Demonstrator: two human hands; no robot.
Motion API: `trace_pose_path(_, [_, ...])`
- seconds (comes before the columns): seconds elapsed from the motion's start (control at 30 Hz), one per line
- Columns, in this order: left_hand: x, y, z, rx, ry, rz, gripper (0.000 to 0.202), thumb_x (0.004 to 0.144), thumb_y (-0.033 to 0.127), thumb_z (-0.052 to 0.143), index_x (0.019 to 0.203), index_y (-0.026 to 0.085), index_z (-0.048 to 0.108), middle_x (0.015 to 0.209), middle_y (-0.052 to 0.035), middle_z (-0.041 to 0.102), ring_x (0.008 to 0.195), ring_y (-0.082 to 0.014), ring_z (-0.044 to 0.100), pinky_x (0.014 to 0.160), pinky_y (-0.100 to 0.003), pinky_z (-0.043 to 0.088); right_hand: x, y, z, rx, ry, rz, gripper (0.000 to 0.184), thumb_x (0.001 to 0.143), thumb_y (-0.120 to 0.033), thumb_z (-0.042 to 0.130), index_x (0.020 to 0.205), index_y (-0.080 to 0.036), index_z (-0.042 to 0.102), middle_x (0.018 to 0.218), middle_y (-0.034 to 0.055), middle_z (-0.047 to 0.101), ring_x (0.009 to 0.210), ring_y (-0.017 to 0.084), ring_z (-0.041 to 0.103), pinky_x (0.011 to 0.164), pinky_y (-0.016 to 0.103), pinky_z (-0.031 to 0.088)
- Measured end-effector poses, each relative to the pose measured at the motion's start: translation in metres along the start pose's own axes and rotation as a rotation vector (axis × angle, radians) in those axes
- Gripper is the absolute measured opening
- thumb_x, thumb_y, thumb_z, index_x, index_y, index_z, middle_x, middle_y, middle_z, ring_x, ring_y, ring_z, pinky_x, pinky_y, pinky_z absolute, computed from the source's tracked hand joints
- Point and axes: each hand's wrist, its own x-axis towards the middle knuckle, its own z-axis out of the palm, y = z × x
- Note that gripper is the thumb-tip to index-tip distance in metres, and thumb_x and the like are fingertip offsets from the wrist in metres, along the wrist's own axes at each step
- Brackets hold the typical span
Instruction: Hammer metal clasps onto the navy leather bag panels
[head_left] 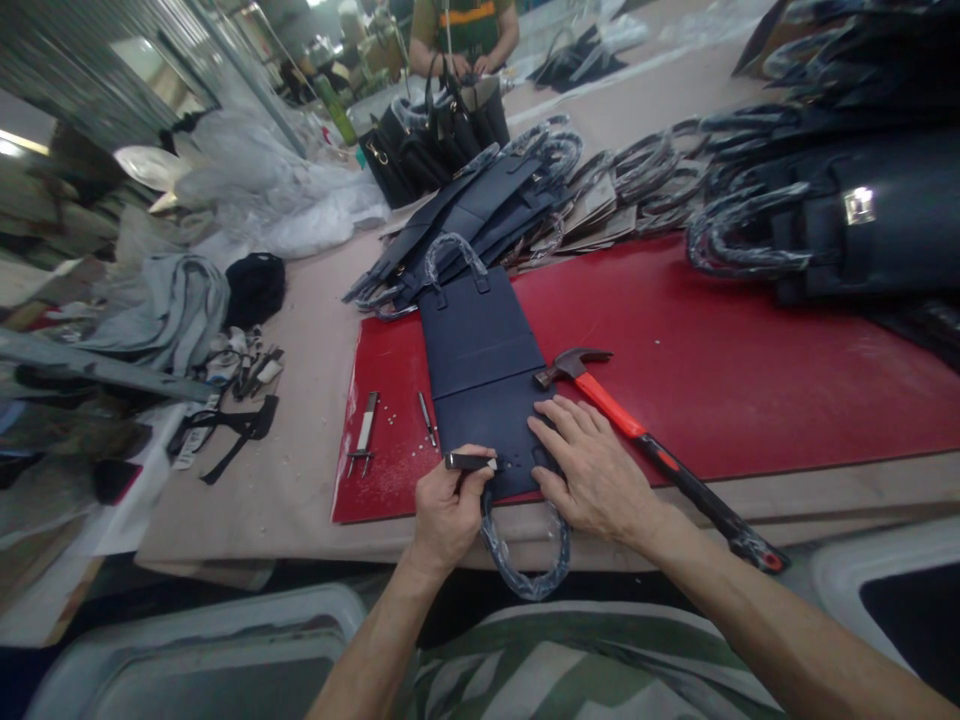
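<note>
A navy leather bag panel (480, 370) with wrapped handles at both ends lies flat on a red mat (712, 370). My left hand (448, 510) is closed on a small dark metal punch tool (471, 461), its tip at the panel's near edge. My right hand (592, 470) lies open and flat on the panel's near right corner, pressing it down. The near handle (525, 560) hangs over the table edge between my hands. A hammer (652, 450) with an orange and black grip lies just right of my right hand.
Two slim metal tools (365, 430) (427, 418) lie on the mat's left part. Stacked navy panels (487, 210) and finished bags (840, 210) fill the back and right. Scissors and scraps (240, 390) sit at left. Another person (465, 30) works at the far end.
</note>
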Motion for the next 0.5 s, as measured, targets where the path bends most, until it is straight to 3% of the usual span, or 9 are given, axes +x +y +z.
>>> trace_pose_path(0.2, [-0.0073,-0.0083,0.0063,0.022,0.028,0.252,0.021,0.091,0.007,0.06,0.11,0.016,0.062,0.102,-0.0077,0.073,0.099,-0.0166,0.071,0.093,-0.028,0.058,0.0002,0.0001,0.0002,0.004,-0.001,-0.004,0.052,0.09,-0.032,0.057,0.137,-0.008,0.055,0.15,0.0192,0.046,0.14,0.038,0.036,0.116,0.056,0.03])
trace_pose_path(0.5, [-0.0096,-0.0102,0.006,0.006,0.027,0.234,0.022,0.091,0.004,0.058,0.111,0.015,0.06,0.103,-0.0084,0.072,0.1,-0.0156,0.071,0.095,-0.027,0.057,-0.0005,0.0008,-0.0001,0.017,0.005,-0.007,0.053,0.09,-0.033,0.057,0.136,-0.007,0.055,0.149,0.0194,0.046,0.14,0.038,0.036,0.117,0.055,0.029])
